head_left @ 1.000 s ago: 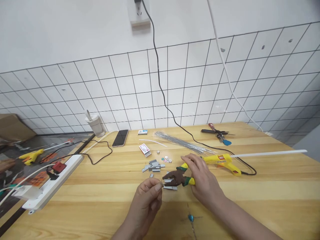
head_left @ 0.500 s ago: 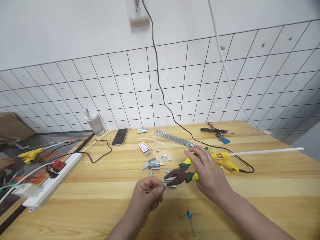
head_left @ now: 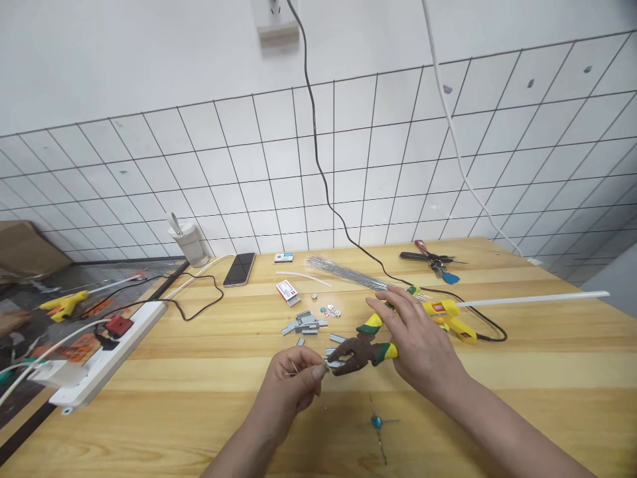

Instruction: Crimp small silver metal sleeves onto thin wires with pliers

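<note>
Left of centre, the left hand (head_left: 293,385) pinches a thin silvery wire (head_left: 290,373) between thumb and forefinger; compared with a second ago, loose ends now show behind the fingers. Just to the right, rust-brown metal pliers with yellow-and-green handles (head_left: 362,350) have shifted slightly rightward, their jaws apart near the fingertips. The right hand (head_left: 423,338) is wrapped around the handles. The wire seems unclamped, though whether it touches the jaws cannot be told.

Across the pale wooden table (head_left: 199,411), left to right: a white plastic power strip (head_left: 89,378), a black-screened smartphone (head_left: 239,269), a pile of grey metal strips (head_left: 306,323), a bundle of straight silvery wires (head_left: 343,271), a turquoise bead on crossed wires (head_left: 377,423), and a yellow glue gun (head_left: 455,320). Behind stands a white tiled wall with dark lines (head_left: 355,156).
</note>
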Available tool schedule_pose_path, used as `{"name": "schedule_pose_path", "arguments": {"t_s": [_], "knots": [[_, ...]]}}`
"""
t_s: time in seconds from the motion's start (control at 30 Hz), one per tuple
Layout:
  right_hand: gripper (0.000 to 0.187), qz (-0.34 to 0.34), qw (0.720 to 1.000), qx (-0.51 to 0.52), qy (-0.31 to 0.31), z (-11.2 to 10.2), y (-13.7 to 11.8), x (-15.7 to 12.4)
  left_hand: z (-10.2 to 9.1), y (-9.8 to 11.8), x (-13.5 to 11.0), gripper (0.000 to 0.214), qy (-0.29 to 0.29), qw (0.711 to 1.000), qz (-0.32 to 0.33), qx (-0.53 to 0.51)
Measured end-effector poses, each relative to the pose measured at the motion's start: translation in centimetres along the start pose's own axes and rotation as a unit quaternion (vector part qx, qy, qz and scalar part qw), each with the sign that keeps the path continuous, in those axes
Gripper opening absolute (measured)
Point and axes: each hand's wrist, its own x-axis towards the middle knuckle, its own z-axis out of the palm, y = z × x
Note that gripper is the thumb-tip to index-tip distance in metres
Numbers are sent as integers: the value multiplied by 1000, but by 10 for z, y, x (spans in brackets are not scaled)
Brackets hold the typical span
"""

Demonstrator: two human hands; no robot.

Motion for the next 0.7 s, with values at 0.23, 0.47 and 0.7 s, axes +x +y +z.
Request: {"name": "schedule_pose_path", "arguments": {"t_s": [0.23,0.47,0.7], "knots": [[68,19,999,-14,37,4,-6,-1,3,-4,1,25,62,998,23,-16],[67,36,999,-15,27,6,-10,-3,5,-4,0,27,81,996,33,-2],[71,61,998,-7,-7,9,-13,-6,6,-3,-2,26,101,993,53,29]]}}
